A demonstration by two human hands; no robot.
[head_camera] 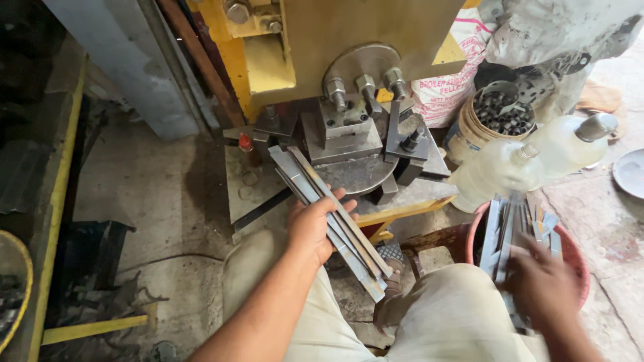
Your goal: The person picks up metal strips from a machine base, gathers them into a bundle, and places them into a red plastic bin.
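The metal strips lie in a fanned bundle across my left hand, my grip closed around their middle with the thumb over the top. Their upper ends reach toward the press die; their lower ends jut past my knee, just above the pedal. The strip edges look raw and square.

My right hand is blurred, fingers spread on more strips standing on end in a red tub. I cannot tell whether that grip has closed on any.

The press surface ahead of the bundle is bare steel, with clamps and three large bolts crowding its back edge. A yellow bar runs under its front edge.

To the right, two plastic bottles lean just above the tub, and a bucket of small metal parts sits behind them. To the left, the concrete floor lies open as far as a yellow rail.
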